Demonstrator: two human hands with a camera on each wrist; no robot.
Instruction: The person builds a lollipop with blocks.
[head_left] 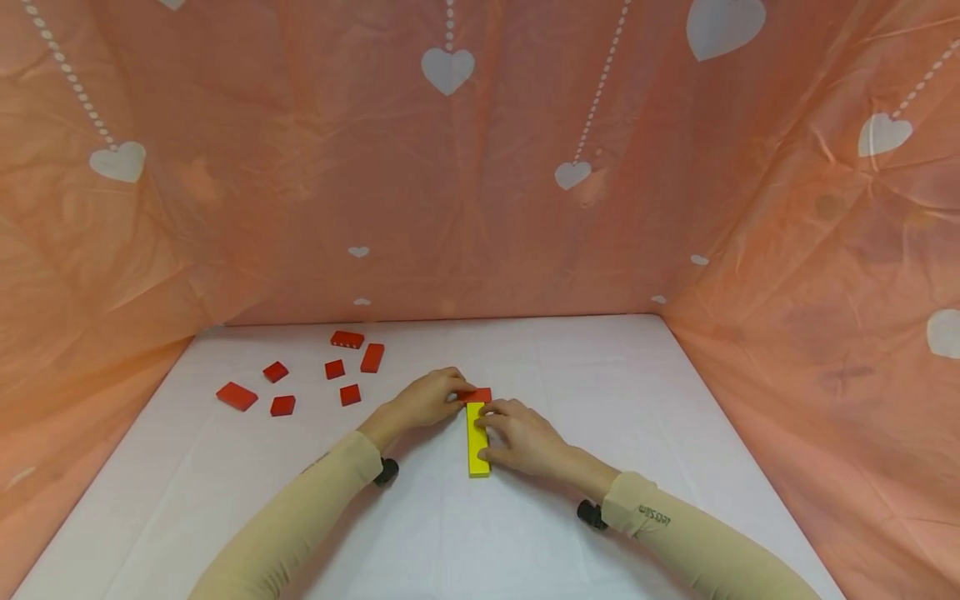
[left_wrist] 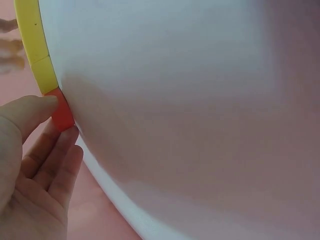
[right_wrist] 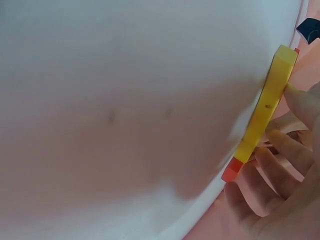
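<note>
My left hand point(head_left: 431, 398) pinches a small red block point(left_wrist: 62, 112) between thumb and fingers, at the far end of a yellow block strip point(head_left: 477, 450). The red block touches the yellow, crosswise to it. The strip lies lengthwise towards me, and in the left wrist view a seam crosses it near the red end. At its right side is my right hand point(head_left: 528, 437), with thumb and fingertips touching the yellow edge and not wrapped round it. Part of the red block's left end is hidden under the left fingers in the head view.
Several loose red blocks lie at the back left of the white table point(head_left: 637, 400), among them a flat oblong point(head_left: 237, 397), a square one point(head_left: 350, 394) and one with white dots point(head_left: 347, 340). Pink cloth point(head_left: 510, 233) printed with hearts walls the back and sides.
</note>
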